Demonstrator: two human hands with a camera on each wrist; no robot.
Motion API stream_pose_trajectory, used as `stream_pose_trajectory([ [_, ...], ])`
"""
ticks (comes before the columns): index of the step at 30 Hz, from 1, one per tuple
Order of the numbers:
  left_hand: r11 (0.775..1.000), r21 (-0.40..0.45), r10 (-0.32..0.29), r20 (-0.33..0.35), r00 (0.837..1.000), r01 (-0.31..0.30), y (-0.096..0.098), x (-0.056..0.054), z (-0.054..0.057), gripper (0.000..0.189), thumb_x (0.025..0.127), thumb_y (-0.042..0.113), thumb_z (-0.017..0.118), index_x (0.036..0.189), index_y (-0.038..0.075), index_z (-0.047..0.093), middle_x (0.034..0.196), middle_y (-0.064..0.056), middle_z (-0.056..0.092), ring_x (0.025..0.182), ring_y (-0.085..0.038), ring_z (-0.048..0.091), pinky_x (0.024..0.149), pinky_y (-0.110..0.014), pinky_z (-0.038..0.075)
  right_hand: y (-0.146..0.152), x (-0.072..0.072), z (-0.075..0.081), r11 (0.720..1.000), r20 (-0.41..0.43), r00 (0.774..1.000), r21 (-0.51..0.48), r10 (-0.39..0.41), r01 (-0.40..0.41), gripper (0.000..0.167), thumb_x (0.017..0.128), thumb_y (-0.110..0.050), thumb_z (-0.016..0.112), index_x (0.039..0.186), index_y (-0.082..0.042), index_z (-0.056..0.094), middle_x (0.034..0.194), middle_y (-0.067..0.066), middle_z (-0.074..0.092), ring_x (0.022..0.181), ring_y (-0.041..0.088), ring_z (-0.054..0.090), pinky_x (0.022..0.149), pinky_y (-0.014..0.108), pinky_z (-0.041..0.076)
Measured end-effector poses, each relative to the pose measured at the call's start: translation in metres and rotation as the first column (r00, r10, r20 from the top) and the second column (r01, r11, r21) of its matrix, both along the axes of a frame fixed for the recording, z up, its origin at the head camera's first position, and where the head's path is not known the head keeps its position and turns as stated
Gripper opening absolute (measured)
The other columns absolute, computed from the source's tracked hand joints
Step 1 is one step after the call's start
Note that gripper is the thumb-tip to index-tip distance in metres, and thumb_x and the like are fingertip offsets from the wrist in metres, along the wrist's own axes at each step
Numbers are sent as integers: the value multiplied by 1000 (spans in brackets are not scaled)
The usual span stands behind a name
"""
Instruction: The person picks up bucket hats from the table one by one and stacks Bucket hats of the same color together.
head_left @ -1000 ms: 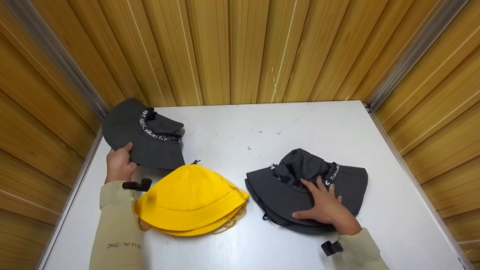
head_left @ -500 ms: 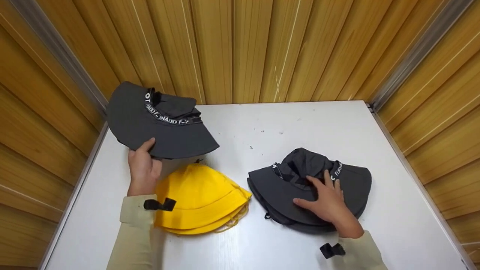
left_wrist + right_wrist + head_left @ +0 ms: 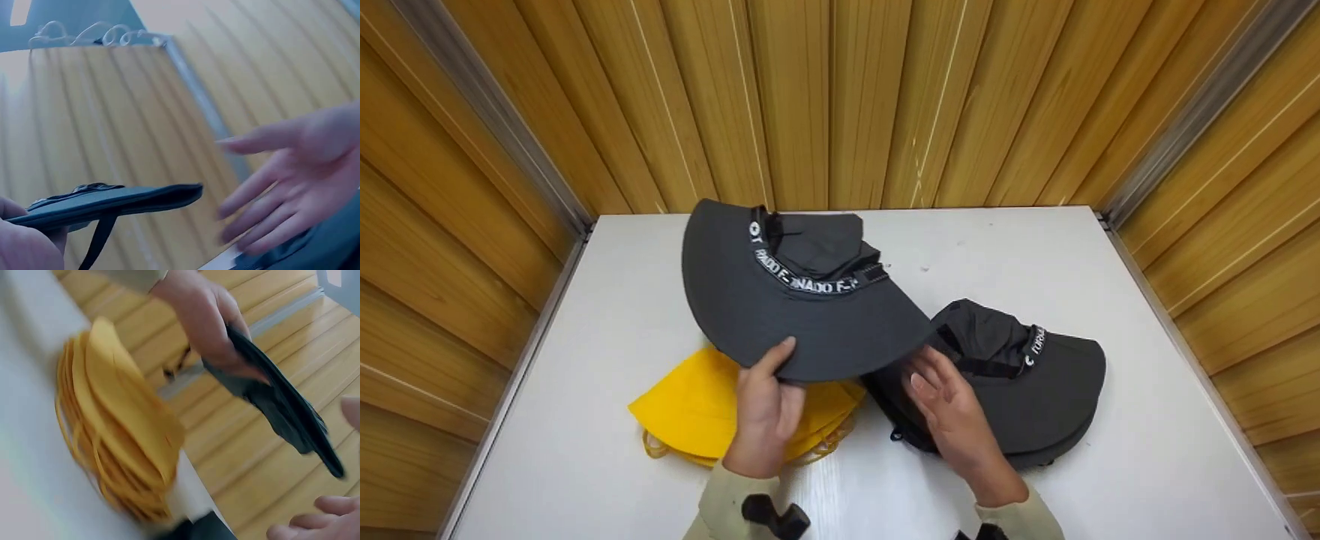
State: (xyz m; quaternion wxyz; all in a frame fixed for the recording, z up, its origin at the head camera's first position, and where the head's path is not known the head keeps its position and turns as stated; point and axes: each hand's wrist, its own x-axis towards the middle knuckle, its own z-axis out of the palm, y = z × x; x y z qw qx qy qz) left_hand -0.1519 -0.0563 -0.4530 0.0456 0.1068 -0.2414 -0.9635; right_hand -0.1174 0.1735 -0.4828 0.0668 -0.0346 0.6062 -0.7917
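My left hand [image 3: 769, 412] pinches the brim of a dark grey bucket hat [image 3: 825, 330], thumb on top and fingers beneath. The hat is folded flat and held up, its lettered band facing the head camera. A strap [image 3: 100, 242] dangles under it in the left wrist view. Beside the brim's right end is my right hand [image 3: 956, 424], its fingers spread and apart from the hat in the left wrist view. Behind that hand lies a pile of dark hats [image 3: 1050, 390]. Yellow hats [image 3: 690, 409] sit stacked below the held hat, partly covered by it.
The white table [image 3: 607, 315] is enclosed by wood-patterned panels [image 3: 870, 105] at the back and both sides. Cords [image 3: 95, 461] hang from the edge of the yellow stack in the right wrist view.
My left hand has carried the grey hat from the far left to the middle, over the yellow hats. My right hand has lifted off the dark pile and moved left toward the held hat.
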Motion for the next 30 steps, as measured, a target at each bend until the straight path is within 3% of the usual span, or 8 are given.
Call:
stream_pose_trajectory([
  [2, 1000, 14, -16, -5, 1000, 16, 18, 13, -4, 71, 98, -14, 42, 159, 12, 17, 156, -3, 35, 141, -20, 43, 123, -36, 35, -15, 3, 1, 976, 43, 999, -219, 0, 9, 63, 109, -16, 47, 160, 2, 14, 162, 12, 35, 147, 16, 41, 119, 29, 40],
  [4, 1000, 8, -29, -1, 1000, 29, 33, 25, -9, 72, 98, -15, 44, 159, 13, 16, 157, -4, 35, 140, -19, 44, 122, -35, 37, -31, 4, 3, 916, 94, 995, -395, -31, 66, 62, 110, -22, 45, 161, -3, 14, 157, 2, 42, 142, 9, 47, 120, 32, 39],
  [9, 996, -53, -68, 31, 997, 70, 59, 43, -21, 71, 100, -10, 51, 157, 15, 18, 158, -5, 35, 142, -17, 44, 121, -32, 39, -55, 0, 5, 777, 189, 964, -573, -186, 262, 52, 110, -21, 46, 159, -17, 28, 153, -7, 50, 141, 9, 50, 121, 33, 39],
  [18, 958, -176, -220, 60, 974, 227, 57, 44, -29, 71, 96, -7, 61, 155, 7, 22, 152, -8, 43, 134, -17, 53, 115, -31, 46, -37, -8, 4, 758, 151, 954, -581, -259, 298, 45, 110, -13, 44, 153, -19, 34, 146, -6, 54, 137, 11, 53, 117, 32, 44],
  [21, 900, -251, -355, 51, 933, 356, 47, 43, -32, 63, 98, -1, 62, 151, -2, 27, 145, -13, 53, 125, -19, 63, 109, -39, 51, -23, -13, 7, 762, 131, 950, -572, -283, 306, 43, 109, -14, 47, 150, -20, 38, 144, -6, 57, 135, 10, 55, 115, 31, 46],
  [26, 721, -476, -500, 144, 854, 503, 20, 37, -32, 37, 102, 19, 63, 123, -11, 56, 106, -18, 77, 92, -24, 78, 88, -42, 63, 0, -22, 13, 748, 82, 953, -601, -292, 281, 38, 106, -12, 52, 143, -18, 47, 137, -2, 63, 129, 12, 61, 111, 32, 50],
  [28, 667, -564, -474, 184, 861, 488, 7, 32, -30, 36, 103, 26, 63, 108, -9, 65, 91, -15, 78, 79, -23, 78, 78, -39, 65, 10, -25, 15, 742, 56, 957, -619, -284, 257, 36, 106, -9, 51, 141, -17, 48, 135, 0, 64, 126, 14, 63, 109, 33, 51],
  [30, 649, -629, -398, 200, 895, 428, -4, 25, -28, 35, 103, 30, 63, 98, -4, 68, 81, -10, 76, 70, -21, 75, 72, -35, 65, 18, -27, 18, 739, 34, 961, -631, -275, 234, 35, 106, -8, 50, 140, -16, 49, 133, 1, 65, 124, 14, 64, 107, 32, 53],
])
